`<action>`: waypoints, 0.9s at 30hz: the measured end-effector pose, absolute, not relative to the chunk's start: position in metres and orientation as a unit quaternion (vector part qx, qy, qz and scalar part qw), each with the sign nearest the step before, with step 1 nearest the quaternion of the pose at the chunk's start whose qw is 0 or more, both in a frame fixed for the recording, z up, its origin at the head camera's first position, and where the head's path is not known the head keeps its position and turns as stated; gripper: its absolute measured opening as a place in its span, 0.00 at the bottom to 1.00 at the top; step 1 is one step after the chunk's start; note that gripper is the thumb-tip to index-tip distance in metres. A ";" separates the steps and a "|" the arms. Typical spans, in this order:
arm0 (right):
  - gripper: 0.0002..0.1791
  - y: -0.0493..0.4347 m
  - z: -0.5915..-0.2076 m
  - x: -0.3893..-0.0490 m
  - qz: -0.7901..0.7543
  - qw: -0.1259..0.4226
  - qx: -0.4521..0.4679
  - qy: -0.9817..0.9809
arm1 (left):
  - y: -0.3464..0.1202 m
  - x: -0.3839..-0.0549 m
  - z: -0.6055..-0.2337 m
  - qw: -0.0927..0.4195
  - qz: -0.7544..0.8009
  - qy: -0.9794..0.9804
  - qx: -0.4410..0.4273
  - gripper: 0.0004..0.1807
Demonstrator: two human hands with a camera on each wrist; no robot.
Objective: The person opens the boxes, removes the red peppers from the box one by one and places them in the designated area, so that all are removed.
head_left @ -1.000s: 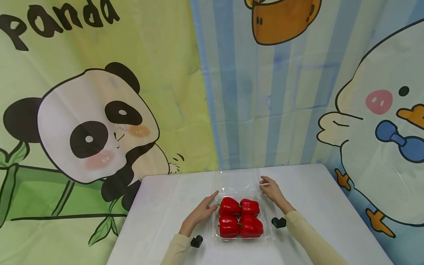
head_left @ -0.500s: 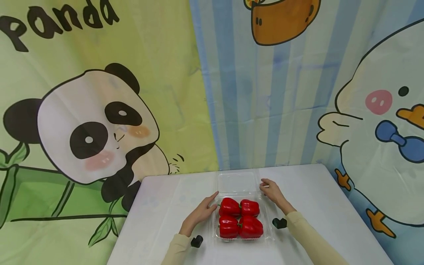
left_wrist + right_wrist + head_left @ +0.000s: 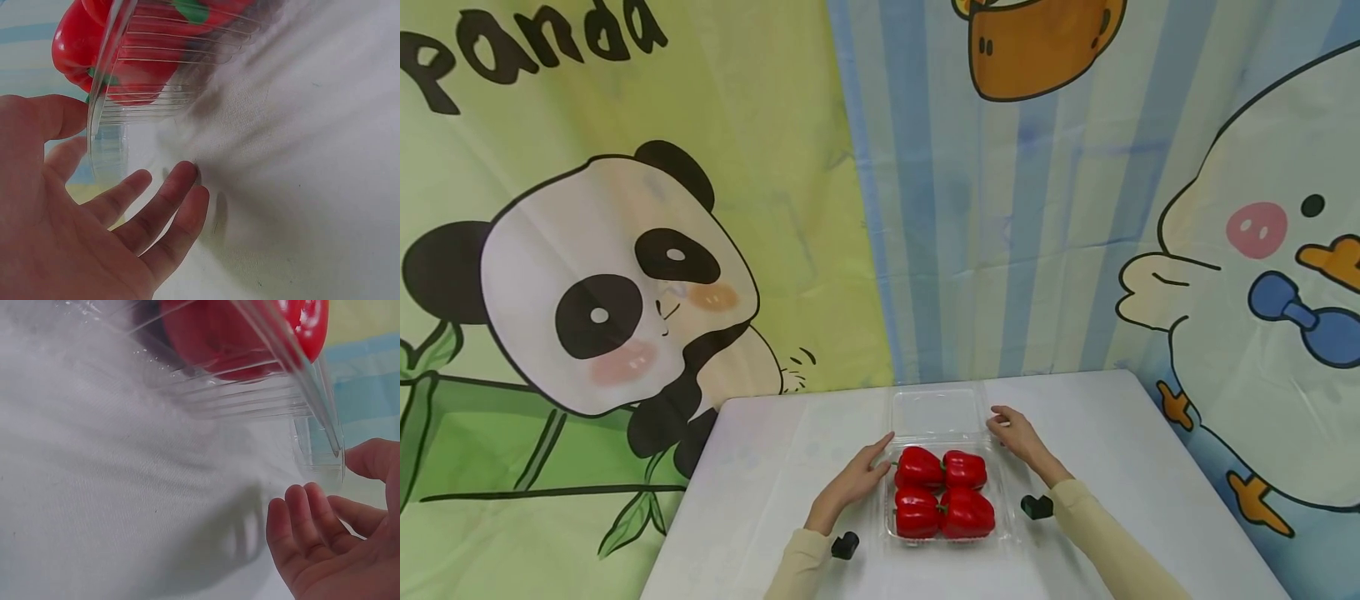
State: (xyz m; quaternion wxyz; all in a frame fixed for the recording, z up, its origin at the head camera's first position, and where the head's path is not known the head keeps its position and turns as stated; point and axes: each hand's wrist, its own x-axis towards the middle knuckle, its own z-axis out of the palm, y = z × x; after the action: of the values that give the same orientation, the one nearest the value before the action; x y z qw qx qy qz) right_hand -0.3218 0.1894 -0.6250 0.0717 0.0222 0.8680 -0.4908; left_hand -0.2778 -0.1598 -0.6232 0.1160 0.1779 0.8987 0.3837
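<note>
A clear plastic clamshell container point(image 3: 912, 542) sits on the white table with several red bell peppers point(image 3: 967, 513) in its base. Its transparent lid point(image 3: 936, 414) lies folded back toward the far edge. My left hand point(image 3: 850, 485) is at the container's left side; in the left wrist view the thumb of that hand point(image 3: 75, 231) touches the rim while the other fingers spread loosely below. On the other side, my right hand point(image 3: 1018, 433) is beside the lid's near right corner. The right wrist view has its thumb point(image 3: 372, 458) at the plastic edge, with the fingers slightly bent and apart from it.
The white table point(image 3: 760, 467) ends at a printed cloth backdrop point(image 3: 955, 250) with a panda and a white bird. A small black object point(image 3: 845, 546) shows by the left wrist, and another black object point(image 3: 1036, 507) by the right.
The lid has come down flatter behind the base over the last second. My right hand has lowered very slightly; the left hand and the peppers stay in place.
</note>
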 end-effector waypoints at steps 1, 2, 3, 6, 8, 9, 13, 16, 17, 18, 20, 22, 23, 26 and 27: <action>0.29 0.190 -0.625 -0.321 -0.489 0.073 0.022 0.869 | -0.160 -0.277 -0.623 0.117 0.384 0.899 0.177 0.32; 0.29 0.190 -0.626 -0.321 -0.486 0.075 0.020 0.870 | -0.160 -0.277 -0.622 0.118 0.385 0.898 0.175 0.32; 0.29 0.191 -0.626 -0.320 -0.485 0.077 0.019 0.871 | -0.160 -0.277 -0.622 0.118 0.385 0.899 0.174 0.32; 0.29 0.193 -0.626 -0.319 -0.482 0.085 0.016 0.872 | -0.160 -0.277 -0.623 0.119 0.386 0.899 0.170 0.32; 0.29 0.195 -0.626 -0.318 -0.479 0.088 0.016 0.873 | -0.160 -0.277 -0.623 0.117 0.386 0.899 0.171 0.32; 0.29 0.195 -0.626 -0.318 -0.479 0.090 0.015 0.873 | -0.160 -0.278 -0.624 0.117 0.386 0.899 0.172 0.31; 0.29 0.198 -0.627 -0.316 -0.472 0.091 0.012 0.877 | -0.160 -0.278 -0.625 0.114 0.384 0.899 0.177 0.31; 0.29 0.199 -0.625 -0.315 -0.464 0.092 0.007 0.881 | -0.160 -0.279 -0.625 0.113 0.381 0.900 0.178 0.31; 0.29 0.200 -0.625 -0.315 -0.462 0.093 0.005 0.882 | -0.160 -0.279 -0.626 0.113 0.381 0.900 0.178 0.31; 0.29 0.200 -0.624 -0.314 -0.458 0.092 0.003 0.884 | -0.160 -0.279 -0.626 0.112 0.382 0.900 0.177 0.31; 0.28 0.200 -0.623 -0.314 -0.448 0.090 -0.005 0.890 | -0.160 -0.279 -0.626 0.113 0.381 0.900 0.176 0.31; 0.28 0.201 -0.622 -0.313 -0.438 0.087 -0.015 0.895 | -0.160 -0.279 -0.626 0.115 0.382 0.900 0.175 0.31; 0.28 0.200 -0.621 -0.313 -0.434 0.084 -0.019 0.897 | -0.160 -0.279 -0.627 0.115 0.382 0.900 0.175 0.31; 0.28 0.200 -0.618 -0.312 -0.418 0.076 -0.038 0.905 | -0.160 -0.280 -0.627 0.118 0.380 0.901 0.174 0.31; 0.28 0.199 -0.617 -0.312 -0.412 0.073 -0.046 0.907 | -0.160 -0.280 -0.627 0.118 0.379 0.901 0.173 0.31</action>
State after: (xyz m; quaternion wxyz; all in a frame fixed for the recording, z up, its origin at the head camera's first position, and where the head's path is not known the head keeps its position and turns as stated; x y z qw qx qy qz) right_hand -0.3119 0.1992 -0.6169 0.0728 -0.0457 0.9071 -0.4121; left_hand -0.2797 -0.1605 -0.6268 0.1177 0.1734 0.9012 0.3795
